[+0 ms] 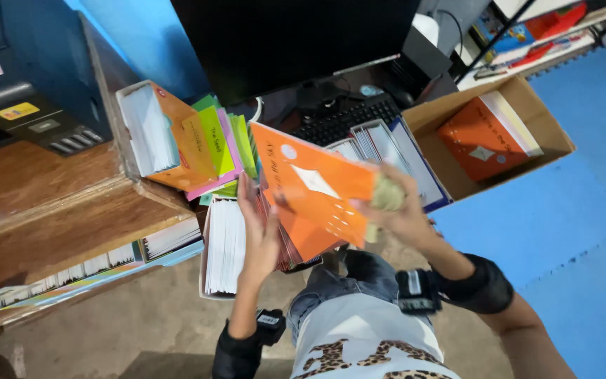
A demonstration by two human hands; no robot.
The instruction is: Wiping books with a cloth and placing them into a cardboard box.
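The thin orange paperback booklet (315,193), with a white diamond shape on its cover, is held up in front of the person, above the lap, just this side of the black keyboard (345,119). Its long axis runs on a slant, from the upper left near the keyboard down to the lower right. Both hands are on it. The left hand (257,231) lies flat along the booklet's lower left edge with its fingers (245,193) stretched upward, open against the covers rather than curled. The right hand (395,210) meets the booklet's right end; its fingers (369,210) are closed, pinching that edge, with a crumpled pale wad (387,193) pressed under them, blurred.

Behind the booklet stands a row of thin white and blue books (387,151), and below it a stack of similar booklets (226,245) shows white page edges. To the booklet's left, a wooden tabletop (43,203) carries a tilted pile of orange, green and pink books (191,140). To its right sits an open cardboard box (541,126) with another orange booklet inside, on blue foam floor mats (562,224).
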